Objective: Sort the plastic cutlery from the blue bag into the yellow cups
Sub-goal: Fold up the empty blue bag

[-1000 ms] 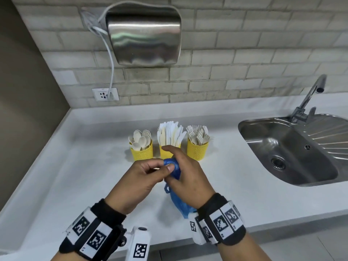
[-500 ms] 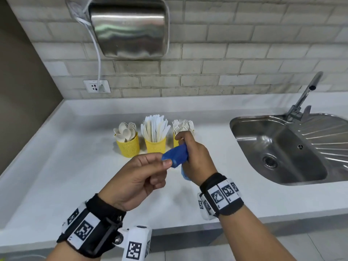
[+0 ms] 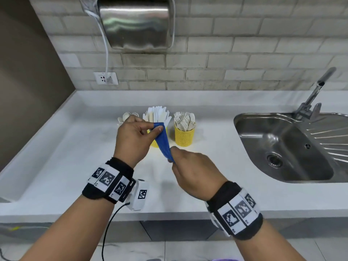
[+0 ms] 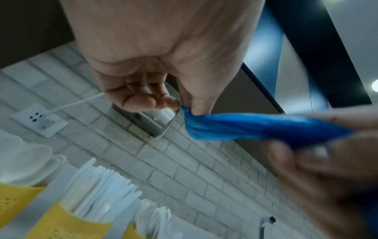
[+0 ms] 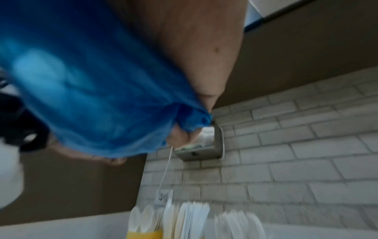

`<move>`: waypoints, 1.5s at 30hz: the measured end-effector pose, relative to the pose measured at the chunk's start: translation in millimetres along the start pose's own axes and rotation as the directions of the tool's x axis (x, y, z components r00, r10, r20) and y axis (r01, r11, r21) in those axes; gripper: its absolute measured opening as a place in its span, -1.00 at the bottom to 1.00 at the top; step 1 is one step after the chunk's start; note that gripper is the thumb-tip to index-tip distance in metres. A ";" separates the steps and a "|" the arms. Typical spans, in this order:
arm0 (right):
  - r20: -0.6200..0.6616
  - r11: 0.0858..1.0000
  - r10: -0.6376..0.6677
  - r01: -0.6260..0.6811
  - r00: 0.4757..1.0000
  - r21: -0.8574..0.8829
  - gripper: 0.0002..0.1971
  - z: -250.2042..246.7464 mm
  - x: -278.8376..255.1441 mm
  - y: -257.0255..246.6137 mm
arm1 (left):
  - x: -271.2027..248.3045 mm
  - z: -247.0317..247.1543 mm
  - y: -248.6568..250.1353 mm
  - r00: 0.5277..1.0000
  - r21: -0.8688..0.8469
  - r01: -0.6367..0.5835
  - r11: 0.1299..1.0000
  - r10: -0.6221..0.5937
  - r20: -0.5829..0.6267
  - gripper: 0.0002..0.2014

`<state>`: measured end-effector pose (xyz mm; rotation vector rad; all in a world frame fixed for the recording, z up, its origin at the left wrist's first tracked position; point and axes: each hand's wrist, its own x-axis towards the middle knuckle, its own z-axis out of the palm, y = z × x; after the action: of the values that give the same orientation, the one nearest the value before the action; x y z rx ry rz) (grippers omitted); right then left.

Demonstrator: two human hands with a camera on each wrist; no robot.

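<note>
The blue bag is twisted into a thin strip and stretched between both hands above the counter. My left hand pinches its upper end between thumb and fingers. My right hand grips its lower end, and the bunched plastic fills the right wrist view. Behind the hands stand three yellow cups: the right one holds white forks, the middle one holds white knives, and the left one is hidden by my left hand, with only spoon bowls showing.
A steel sink with a tap lies to the right in the white counter. On the brick wall hang a hand dryer and a socket with its cord. A brown wall closes the left side.
The hands have pulled apart: the left rose toward the cups, the right dropped toward me, and the bag went from a bunched wad to a stretched strip.
</note>
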<state>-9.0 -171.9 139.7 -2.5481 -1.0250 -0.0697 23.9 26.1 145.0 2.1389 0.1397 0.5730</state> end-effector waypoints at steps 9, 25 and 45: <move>-0.298 0.997 -0.067 0.072 0.952 0.007 -0.59 -61.6 10.6 16.6 | -29.8 -6.0 10.3 0.805 -0.017 0.083 0.996 -0.057 0.590 -0.85; 0.063 0.944 0.126 -0.139 0.990 0.298 -0.88 31.2 16.3 10.4 | -51.9 -19.6 32.5 0.964 -0.448 -0.058 0.892 0.167 0.207 -0.91; -0.359 0.981 -0.181 0.192 0.916 -0.004 -0.84 -49.8 -18.1 -19.8 | -58.5 -20.0 12.3 0.924 -0.188 0.111 0.976 -0.031 0.382 -0.77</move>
<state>-30.7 -189.4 188.9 -2.2842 -1.1035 -0.5458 -38.3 15.8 144.3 1.9897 -0.0549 0.1175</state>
